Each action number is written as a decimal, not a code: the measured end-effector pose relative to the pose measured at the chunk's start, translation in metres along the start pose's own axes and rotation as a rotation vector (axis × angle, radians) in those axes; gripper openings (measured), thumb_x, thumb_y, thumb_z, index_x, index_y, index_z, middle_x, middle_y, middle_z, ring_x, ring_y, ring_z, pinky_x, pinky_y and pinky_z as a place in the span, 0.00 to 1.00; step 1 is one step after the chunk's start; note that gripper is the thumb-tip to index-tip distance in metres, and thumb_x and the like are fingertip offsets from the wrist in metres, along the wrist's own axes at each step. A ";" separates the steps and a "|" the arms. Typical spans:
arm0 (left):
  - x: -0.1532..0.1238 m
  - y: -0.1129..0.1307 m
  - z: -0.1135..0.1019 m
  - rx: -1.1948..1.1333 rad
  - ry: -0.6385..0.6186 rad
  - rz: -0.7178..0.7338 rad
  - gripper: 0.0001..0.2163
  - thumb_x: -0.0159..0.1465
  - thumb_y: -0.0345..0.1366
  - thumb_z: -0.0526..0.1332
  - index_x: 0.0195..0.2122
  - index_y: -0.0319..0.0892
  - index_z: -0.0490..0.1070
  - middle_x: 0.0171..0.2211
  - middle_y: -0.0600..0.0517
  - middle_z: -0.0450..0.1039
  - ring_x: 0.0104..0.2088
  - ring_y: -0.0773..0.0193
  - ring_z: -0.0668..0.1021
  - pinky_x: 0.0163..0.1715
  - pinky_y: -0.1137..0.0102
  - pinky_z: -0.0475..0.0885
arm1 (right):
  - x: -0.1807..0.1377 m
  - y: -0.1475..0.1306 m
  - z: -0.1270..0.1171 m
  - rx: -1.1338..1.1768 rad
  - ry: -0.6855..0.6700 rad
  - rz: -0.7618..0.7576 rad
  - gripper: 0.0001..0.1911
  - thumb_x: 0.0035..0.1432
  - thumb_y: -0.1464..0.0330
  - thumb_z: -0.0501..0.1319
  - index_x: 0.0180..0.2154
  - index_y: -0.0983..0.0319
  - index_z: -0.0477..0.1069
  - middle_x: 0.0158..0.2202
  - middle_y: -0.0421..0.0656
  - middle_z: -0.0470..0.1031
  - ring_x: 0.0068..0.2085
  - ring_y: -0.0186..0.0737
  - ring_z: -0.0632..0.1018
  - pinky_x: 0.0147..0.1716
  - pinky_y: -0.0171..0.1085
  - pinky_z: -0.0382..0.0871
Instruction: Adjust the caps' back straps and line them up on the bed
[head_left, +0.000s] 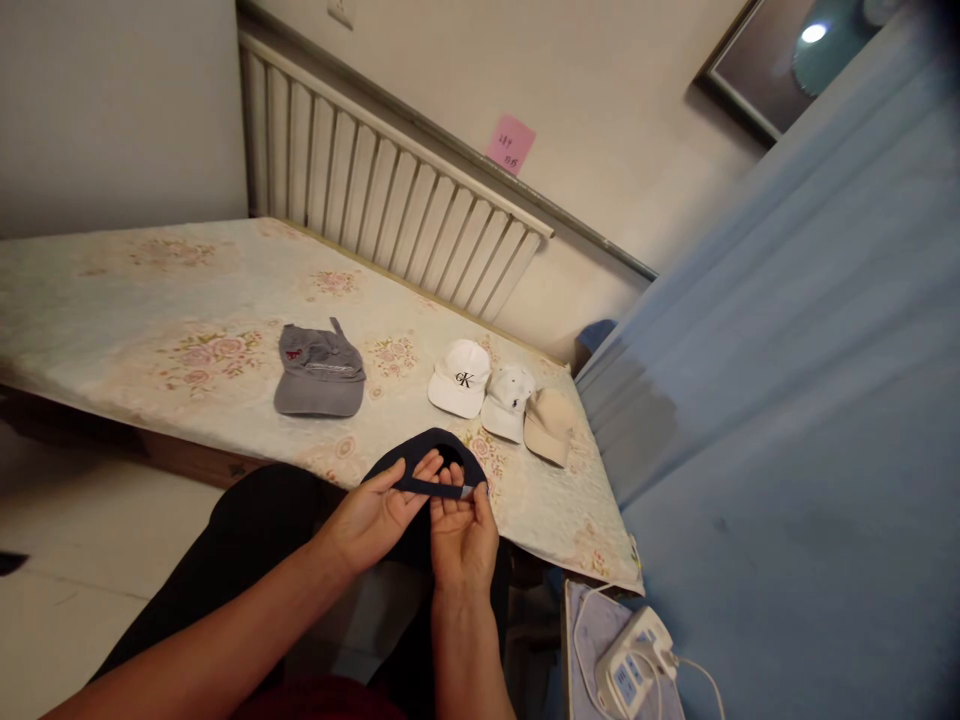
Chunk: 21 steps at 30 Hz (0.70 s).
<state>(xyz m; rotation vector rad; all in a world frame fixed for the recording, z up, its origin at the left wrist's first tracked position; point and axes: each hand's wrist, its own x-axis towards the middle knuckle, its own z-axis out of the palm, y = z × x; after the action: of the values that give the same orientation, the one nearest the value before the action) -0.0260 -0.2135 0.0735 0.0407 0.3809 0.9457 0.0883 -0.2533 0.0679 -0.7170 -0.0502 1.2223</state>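
Both my hands hold a dark navy baseball cap [431,440] above the near edge of the bed, its back strap facing me. My left hand [379,510] grips the strap's left end between thumb and fingers. At the right end, by a small light-coloured piece on the strap, my right hand [465,530] pinches the cap. Some fingertips of both hands reach behind the strap into the opening. Beyond it lie a white cap [459,378] with black letters, another white cap [508,402] with a small dark logo and a beige cap [550,425]. A grey cap [320,370] rests further left.
A floral sheet [187,300] covers the bed. Behind stands a white radiator [390,180], with a pink note [511,144] above it. A blue curtain [765,400] hangs at the right. At lower right, a white power strip [636,660] with cables lies on a small surface.
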 end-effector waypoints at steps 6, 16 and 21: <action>-0.003 0.000 0.002 0.014 0.018 0.007 0.23 0.70 0.29 0.49 0.65 0.26 0.52 0.51 0.33 0.75 0.52 0.54 0.77 0.52 0.66 0.75 | 0.002 0.002 -0.002 0.006 -0.003 -0.016 0.09 0.64 0.67 0.56 0.37 0.63 0.73 0.38 0.46 0.82 0.42 0.38 0.82 0.56 0.45 0.69; 0.002 0.000 0.002 -0.006 0.009 0.026 0.22 0.71 0.30 0.49 0.65 0.29 0.53 0.48 0.37 0.77 0.50 0.58 0.79 0.54 0.66 0.74 | 0.003 0.004 -0.001 0.001 0.009 -0.062 0.11 0.66 0.65 0.54 0.36 0.63 0.72 0.39 0.46 0.82 0.44 0.37 0.81 0.56 0.46 0.70; 0.001 0.001 0.003 -0.023 0.013 0.027 0.23 0.71 0.30 0.48 0.65 0.27 0.53 0.47 0.36 0.77 0.50 0.57 0.79 0.54 0.65 0.73 | 0.002 0.002 0.003 0.039 -0.007 -0.044 0.14 0.68 0.64 0.51 0.37 0.63 0.72 0.39 0.46 0.82 0.45 0.38 0.81 0.57 0.46 0.69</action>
<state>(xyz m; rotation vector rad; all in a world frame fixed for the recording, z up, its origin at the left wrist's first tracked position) -0.0254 -0.2111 0.0761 0.0188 0.3825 0.9768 0.0863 -0.2500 0.0685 -0.6741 -0.0473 1.1802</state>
